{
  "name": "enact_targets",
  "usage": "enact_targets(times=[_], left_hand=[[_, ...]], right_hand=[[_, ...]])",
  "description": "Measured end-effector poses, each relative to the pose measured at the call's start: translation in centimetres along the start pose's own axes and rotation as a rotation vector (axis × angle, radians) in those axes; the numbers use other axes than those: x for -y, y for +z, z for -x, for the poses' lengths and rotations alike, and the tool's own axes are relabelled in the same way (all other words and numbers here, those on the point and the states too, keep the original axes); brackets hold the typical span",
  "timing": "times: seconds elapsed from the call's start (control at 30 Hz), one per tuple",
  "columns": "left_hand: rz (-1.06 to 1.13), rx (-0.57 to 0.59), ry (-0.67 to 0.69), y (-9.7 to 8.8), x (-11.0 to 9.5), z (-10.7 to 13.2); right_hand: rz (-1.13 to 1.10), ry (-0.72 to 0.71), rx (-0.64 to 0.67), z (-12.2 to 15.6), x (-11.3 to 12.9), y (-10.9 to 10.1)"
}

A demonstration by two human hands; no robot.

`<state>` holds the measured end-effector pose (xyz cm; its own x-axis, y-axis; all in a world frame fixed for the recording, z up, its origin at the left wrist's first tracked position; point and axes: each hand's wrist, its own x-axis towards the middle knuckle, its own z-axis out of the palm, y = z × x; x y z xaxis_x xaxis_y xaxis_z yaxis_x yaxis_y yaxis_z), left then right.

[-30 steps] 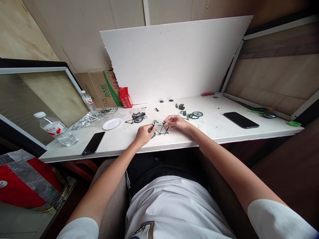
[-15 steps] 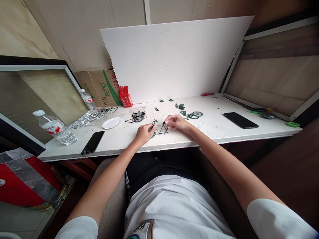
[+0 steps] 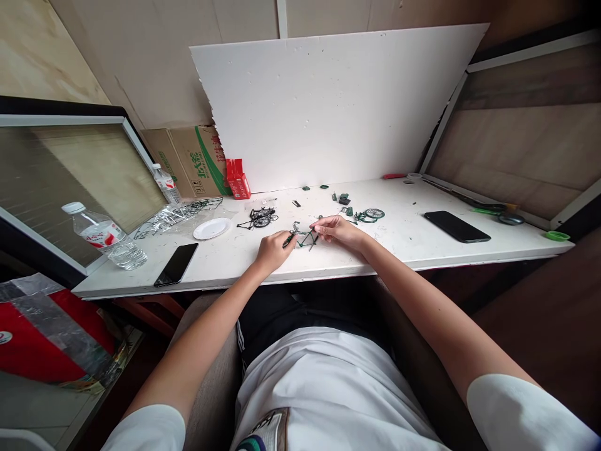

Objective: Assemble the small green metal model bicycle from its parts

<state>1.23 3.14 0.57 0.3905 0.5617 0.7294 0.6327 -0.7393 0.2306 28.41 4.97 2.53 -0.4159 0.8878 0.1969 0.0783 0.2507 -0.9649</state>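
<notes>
A small dark green model bicycle frame (image 3: pixel 307 239) is held just above the front part of the desk, between my two hands. My left hand (image 3: pixel 275 252) is closed on its front end, near the handlebar; the fingers hide much of that part. With thumb and forefinger, my right hand (image 3: pixel 339 230) pinches the upper rear of the frame, where the saddle would sit. Behind my right hand lie green wheel parts (image 3: pixel 372 215). To the left, beyond my left hand, is a cluster of black bicycle parts (image 3: pixel 263 217).
On the white desk (image 3: pixel 399 250) are a paper plate (image 3: pixel 211 229), two phones, one on the left (image 3: pixel 176 264) and one on the right (image 3: pixel 456 226), and a water bottle (image 3: pixel 106 237). Small green pieces (image 3: pixel 345 199) lie farther back, before a white foam board (image 3: pixel 338 106). A red box (image 3: pixel 238 180) stands behind.
The view has shifted slightly. The frame has tilted a little between my hands, and my right fingers have moved slightly along its upper rear. Both hands keep their hold.
</notes>
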Motion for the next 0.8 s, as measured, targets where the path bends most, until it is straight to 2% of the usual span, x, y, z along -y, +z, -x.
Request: enact_targets(times=[0.2,0.43,0.8], left_hand=[[-0.046,0.004,0.102,0.11,0.26,0.27],[-0.058,0.011,0.143,-0.04,0.16,0.33],[-0.170,0.024,0.305,0.17,-0.22,0.19]], right_hand=[[-0.068,0.018,0.076,0.20,0.03,0.07],[-0.091,0.035,0.135,0.43,0.15,0.07],[-0.065,0.017,0.093,0.38,-0.49,-0.41]])
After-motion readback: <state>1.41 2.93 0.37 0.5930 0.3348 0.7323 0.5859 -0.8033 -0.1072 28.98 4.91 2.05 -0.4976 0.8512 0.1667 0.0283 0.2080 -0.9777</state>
